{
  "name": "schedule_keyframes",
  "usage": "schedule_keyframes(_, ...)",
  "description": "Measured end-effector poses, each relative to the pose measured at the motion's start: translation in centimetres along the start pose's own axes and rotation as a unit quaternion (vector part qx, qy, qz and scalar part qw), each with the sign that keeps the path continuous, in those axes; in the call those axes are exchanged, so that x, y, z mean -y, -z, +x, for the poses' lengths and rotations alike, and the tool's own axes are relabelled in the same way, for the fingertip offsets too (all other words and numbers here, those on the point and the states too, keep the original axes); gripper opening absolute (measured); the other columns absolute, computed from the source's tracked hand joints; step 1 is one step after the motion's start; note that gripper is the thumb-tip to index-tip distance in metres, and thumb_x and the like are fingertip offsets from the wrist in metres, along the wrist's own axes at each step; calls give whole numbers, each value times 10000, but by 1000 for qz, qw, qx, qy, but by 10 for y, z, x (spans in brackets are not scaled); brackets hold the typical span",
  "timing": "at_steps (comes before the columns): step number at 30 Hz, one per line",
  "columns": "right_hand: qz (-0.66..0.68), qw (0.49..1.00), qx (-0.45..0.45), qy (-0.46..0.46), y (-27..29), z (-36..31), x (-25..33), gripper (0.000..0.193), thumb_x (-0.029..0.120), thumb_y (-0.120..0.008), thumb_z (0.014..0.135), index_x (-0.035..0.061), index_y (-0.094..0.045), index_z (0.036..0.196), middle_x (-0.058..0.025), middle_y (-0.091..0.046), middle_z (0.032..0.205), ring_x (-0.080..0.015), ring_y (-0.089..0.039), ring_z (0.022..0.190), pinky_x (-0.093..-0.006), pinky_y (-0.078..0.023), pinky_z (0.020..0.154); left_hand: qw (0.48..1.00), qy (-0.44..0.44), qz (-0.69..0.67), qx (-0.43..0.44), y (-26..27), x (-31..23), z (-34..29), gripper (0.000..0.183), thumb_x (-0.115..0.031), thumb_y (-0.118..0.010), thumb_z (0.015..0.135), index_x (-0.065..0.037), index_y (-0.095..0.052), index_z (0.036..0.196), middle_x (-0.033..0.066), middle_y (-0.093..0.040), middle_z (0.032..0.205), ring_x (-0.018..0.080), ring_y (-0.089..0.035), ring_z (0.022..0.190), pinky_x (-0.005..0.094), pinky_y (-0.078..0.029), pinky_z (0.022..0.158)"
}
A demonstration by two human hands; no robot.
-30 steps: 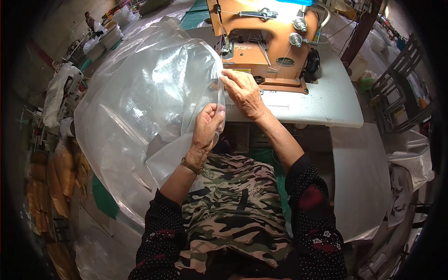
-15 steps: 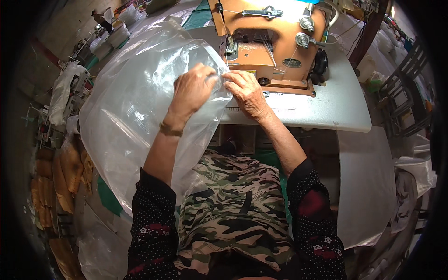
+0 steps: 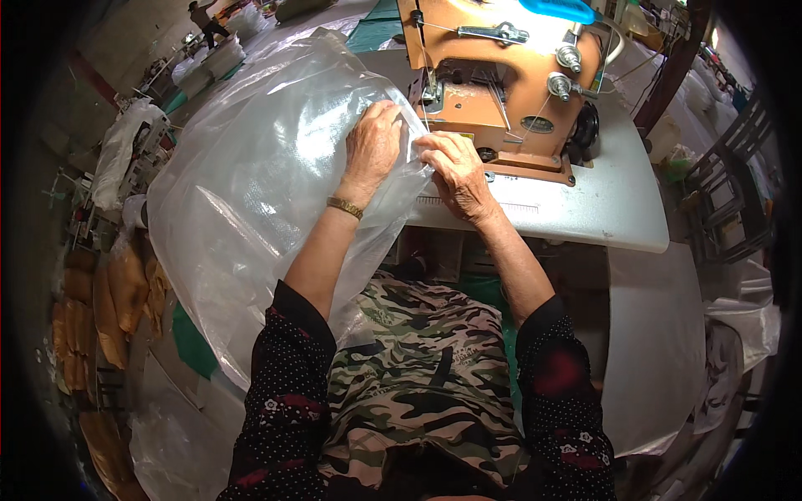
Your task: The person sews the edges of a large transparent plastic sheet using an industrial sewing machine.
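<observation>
A large translucent plastic sheet (image 3: pixel 259 192), perhaps a bag, spreads over the table's left part and hangs off the front edge. My left hand (image 3: pixel 373 150) is closed on it with curled fingers, close to the folded edge; the fingertips are partly hidden. Thumb and fingers of my right hand (image 3: pixel 458 171) pinch that same edge at its right corner. Just beyond my right hand stands an orange-brown sewing machine (image 3: pixel 539 100), its needle area (image 3: pixel 432 90) behind the sheet's edge. Neither hand touches the machine.
The pale sewing table (image 3: pixel 585 209) has a rounded right corner and a ruler scale along its front. Camouflage cloth (image 3: pixel 426 367) covers my lap. Brown bundles (image 3: pixel 117 301) lie low at left, a dark metal rack (image 3: pixel 727 184) stands at right, and another person (image 3: pixel 207 23) is far back.
My left hand has moved right and up, settling against the plastic near its folded edge. My right hand keeps its pinch. The whole view has shifted slightly.
</observation>
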State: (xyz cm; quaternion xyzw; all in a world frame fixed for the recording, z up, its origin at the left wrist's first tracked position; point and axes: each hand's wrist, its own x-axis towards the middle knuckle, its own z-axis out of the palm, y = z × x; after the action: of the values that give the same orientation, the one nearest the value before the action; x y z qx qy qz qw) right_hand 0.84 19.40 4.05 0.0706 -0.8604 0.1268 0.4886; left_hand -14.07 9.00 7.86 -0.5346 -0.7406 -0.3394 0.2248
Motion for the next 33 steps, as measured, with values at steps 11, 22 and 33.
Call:
schedule_keyframes(11, -4, 1000, 6, 2, 1, 0, 1, 298, -15, -633, 656, 58, -576, 939, -72, -608, 1137, -284, -564, 1083, -420, -442, 940, 999, -7, -31, -5, 5, -13, 0, 242, -98, -586, 881, 1, -659, 1089, 139, -631, 1156, 332, -615, 1016, 394, -488, 892)
schedule_keyframes(22, 19, 1000, 8, 11, -4, -2, -4, 269, 19, -659, 711, 50, -605, 972, -77, -612, 1174, -303, -566, 1106, -424, -449, 949, 988, -132, 45, 66, 18, -11, 6, 320, -50, -541, 817, -66, -562, 1136, 76, -598, 1142, 296, -593, 967, 408, -516, 792)
schedule_keyframes(33, 37, 998, 27, 41, -5, -2, -3, 224, 49, -650, 773, 40, -616, 994, -90, -604, 1203, -291, -548, 1171, -445, -411, 1044, 984, -123, 92, 93, 28, -11, 3, 242, -60, -559, 810, -55, -545, 1051, 91, -582, 1049, 298, -596, 900, 407, -516, 752)
